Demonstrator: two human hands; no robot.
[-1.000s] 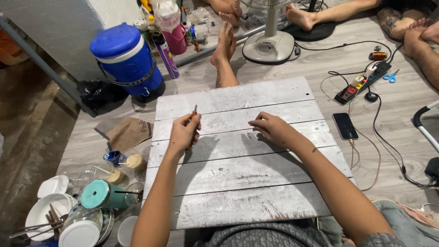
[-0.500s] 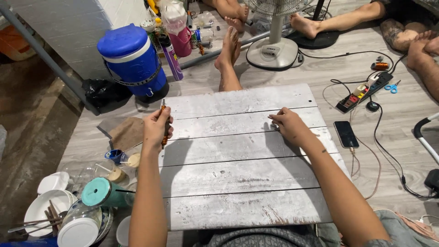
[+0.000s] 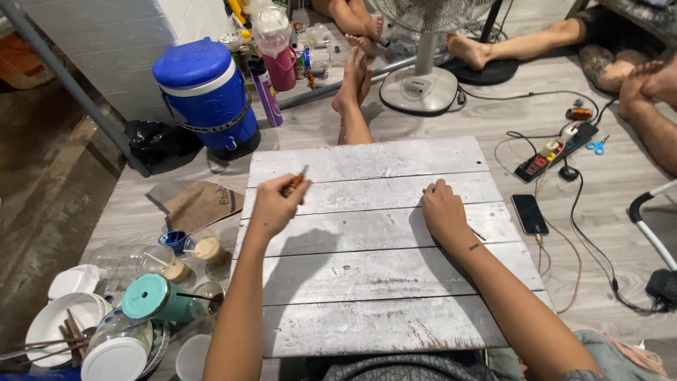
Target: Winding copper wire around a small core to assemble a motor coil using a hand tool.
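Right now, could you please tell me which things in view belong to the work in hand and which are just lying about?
In use:
- left hand holding a small brush
- right hand resting on the white plank board

Lying about:
- blue cooler
- fan
- phone
- power strip
- teal cup
- scissors

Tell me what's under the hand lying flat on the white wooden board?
The right hand rests on the white plank board. A thin dark line pokes out beside the wrist, but the palm covers whatever it belongs to. The left hand holds a small brush above the board.
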